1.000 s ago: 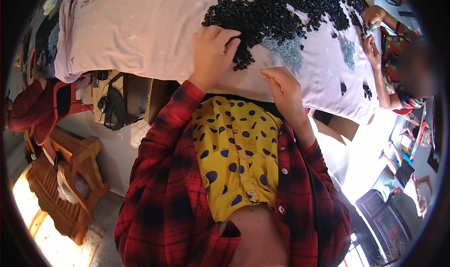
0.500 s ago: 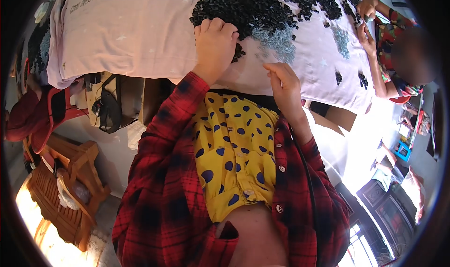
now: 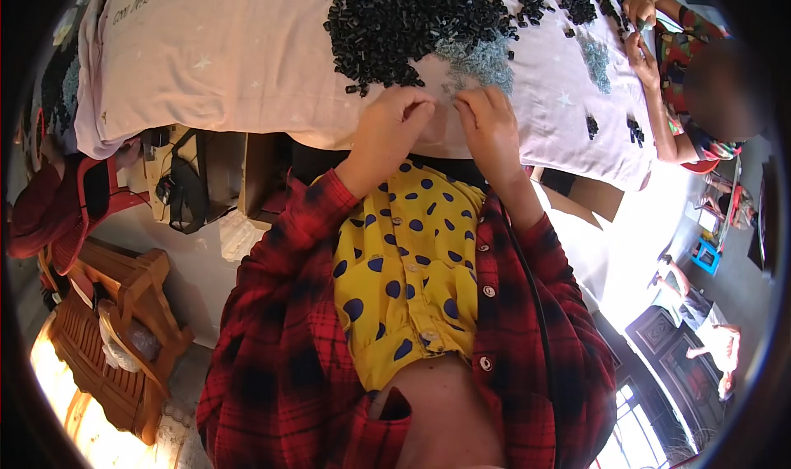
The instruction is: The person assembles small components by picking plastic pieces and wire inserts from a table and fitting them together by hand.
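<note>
My left hand (image 3: 389, 131) is at the near side of the pink cloth, thumb and fingers pressed together in a pinch. Close by on the right, my right hand (image 3: 493, 133) is also pinched, its fingertips facing the left ones across a small gap. Anything between the fingers is too small to make out. Just beyond my left hand spreads a heap of small black pieces (image 3: 379, 37), like short plastic parts. Past my right fingertips lies a scatter of tiny clear bluish pieces (image 3: 478, 61).
The pink cloth (image 3: 231, 74) covers the work surface. At the right, another person's hands (image 3: 641, 28) are held close together near a second patch of bluish pieces (image 3: 595, 61). Small black clusters (image 3: 634, 130) lie near the right edge. A wooden chair (image 3: 115, 329) stands lower left.
My left hand has come off the black heap, moving toward me and right, and turned to face my right hand. My right hand has shifted slightly forward. A person in the background has moved.
</note>
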`<action>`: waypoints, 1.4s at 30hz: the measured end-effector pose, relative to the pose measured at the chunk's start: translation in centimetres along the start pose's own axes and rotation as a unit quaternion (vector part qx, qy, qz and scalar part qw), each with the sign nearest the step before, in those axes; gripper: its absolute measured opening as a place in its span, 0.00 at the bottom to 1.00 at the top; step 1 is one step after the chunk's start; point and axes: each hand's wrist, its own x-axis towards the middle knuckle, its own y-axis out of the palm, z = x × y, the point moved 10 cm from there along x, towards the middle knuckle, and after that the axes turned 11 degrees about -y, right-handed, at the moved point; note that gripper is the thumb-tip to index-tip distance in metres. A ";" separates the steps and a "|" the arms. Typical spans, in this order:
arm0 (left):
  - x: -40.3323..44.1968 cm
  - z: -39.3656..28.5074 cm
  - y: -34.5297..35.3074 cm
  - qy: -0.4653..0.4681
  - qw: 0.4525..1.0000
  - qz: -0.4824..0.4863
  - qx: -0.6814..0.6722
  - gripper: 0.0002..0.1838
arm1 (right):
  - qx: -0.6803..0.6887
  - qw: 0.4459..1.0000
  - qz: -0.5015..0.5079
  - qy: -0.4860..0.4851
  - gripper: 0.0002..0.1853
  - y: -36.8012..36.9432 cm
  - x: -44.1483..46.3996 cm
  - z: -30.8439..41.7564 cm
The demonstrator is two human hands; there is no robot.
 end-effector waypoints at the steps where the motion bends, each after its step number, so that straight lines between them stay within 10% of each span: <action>1: -0.1 0.8 0.6 -0.028 0.999 0.021 0.005 0.09 | 0.000 1.000 0.001 0.000 0.07 0.2 0.1 -0.1; 13: -0.5 1.9 1.4 -0.026 0.999 0.012 0.022 0.10 | -0.103 0.993 0.053 -0.023 0.09 1.9 0.3 0.0; 19: -0.8 0.5 1.5 0.045 0.998 -0.027 0.030 0.10 | 0.075 0.984 0.050 0.151 0.07 1.2 -0.8 -1.3; 22: -1.0 0.0 2.3 0.070 0.986 0.007 0.153 0.11 | 0.214 0.948 0.002 0.237 0.07 1.5 -1.9 -2.5; 24: -1.0 0.4 2.1 0.055 0.992 0.002 0.117 0.12 | 0.425 0.801 0.000 0.422 0.09 3.5 -3.9 -3.4; 30: -0.6 0.6 2.4 0.019 0.998 0.028 -0.061 0.10 | 0.597 0.630 0.008 0.496 0.10 5.7 -5.6 -2.7; 42: -1.2 -0.4 2.2 0.090 0.996 0.006 0.019 0.07 | 0.572 0.646 0.039 0.505 0.10 5.4 -6.3 -2.3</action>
